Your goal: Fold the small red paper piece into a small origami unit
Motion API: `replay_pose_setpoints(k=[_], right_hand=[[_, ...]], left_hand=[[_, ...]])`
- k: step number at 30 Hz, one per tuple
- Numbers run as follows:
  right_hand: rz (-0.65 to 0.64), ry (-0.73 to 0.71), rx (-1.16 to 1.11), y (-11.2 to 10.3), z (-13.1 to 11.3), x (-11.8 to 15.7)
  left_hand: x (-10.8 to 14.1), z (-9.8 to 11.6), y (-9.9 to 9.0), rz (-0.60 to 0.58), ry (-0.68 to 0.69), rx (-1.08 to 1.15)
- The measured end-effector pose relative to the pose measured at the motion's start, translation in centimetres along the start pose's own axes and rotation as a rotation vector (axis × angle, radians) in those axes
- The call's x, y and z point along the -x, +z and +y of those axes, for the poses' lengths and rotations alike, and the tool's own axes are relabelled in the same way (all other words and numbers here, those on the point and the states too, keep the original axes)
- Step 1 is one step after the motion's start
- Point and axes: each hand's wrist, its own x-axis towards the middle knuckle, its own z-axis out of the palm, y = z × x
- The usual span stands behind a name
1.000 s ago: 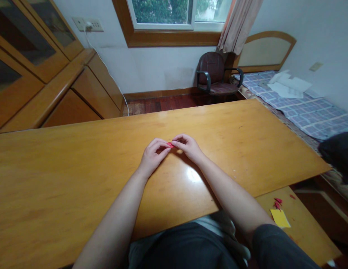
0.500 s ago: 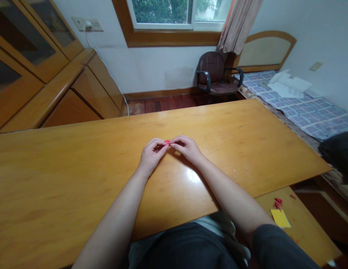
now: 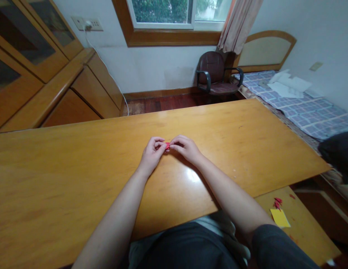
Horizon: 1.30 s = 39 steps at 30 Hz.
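A small red folded piece (image 3: 167, 146) is pinched between my two hands, just above or on the wooden table (image 3: 78, 179). My left hand (image 3: 153, 154) grips its left side between thumb and fingers. From the right, my right hand (image 3: 186, 148) holds the other side with its fingertips. The fingers partly cover the piece, so its exact shape is hard to make out.
On a lower surface (image 3: 311, 239) at the right lie several small red pieces (image 3: 277, 202) and a yellow square (image 3: 280, 218). Beyond the table stand a brown armchair (image 3: 214, 73) and a bed (image 3: 311, 108) with white papers (image 3: 288, 86).
The red piece has shifted slightly down and shows more between my fingers. My left hand's fingers have changed their hold a little; my right hand has barely moved.
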Motion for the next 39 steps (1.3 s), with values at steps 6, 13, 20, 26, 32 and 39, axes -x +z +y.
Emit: replay_pose_setpoints(k=[6, 13, 20, 26, 32, 39], right_hand=[[0.005, 0.054, -0.057, 0.1, -0.4, -0.1], [0.021, 0.165, -0.172, 0.4, -0.1, 0.0], [0.026, 0.292, -0.295, 0.7, 0.4, 0.1], [0.028, 0.305, -0.324, 0.8, 0.4, 0.0], [0.036, 0.294, -0.308, 0.9, 0.5, 0.1], [0.073, 0.272, -0.313, 0.9, 0.6, 0.0]], left_hand=[[0.1, -0.3, -0.3, -0.003, 0.065, -0.101], [0.4, 0.0, -0.3, -0.007, 0.108, -0.205], [0.5, 0.4, -0.3, -0.025, 0.149, -0.290], [0.6, 0.7, -0.1, -0.029, 0.174, -0.344], [0.4, 0.1, -0.2, -0.034, 0.151, -0.311], [0.3, 0.1, -0.1, -0.004, 0.133, -0.256]])
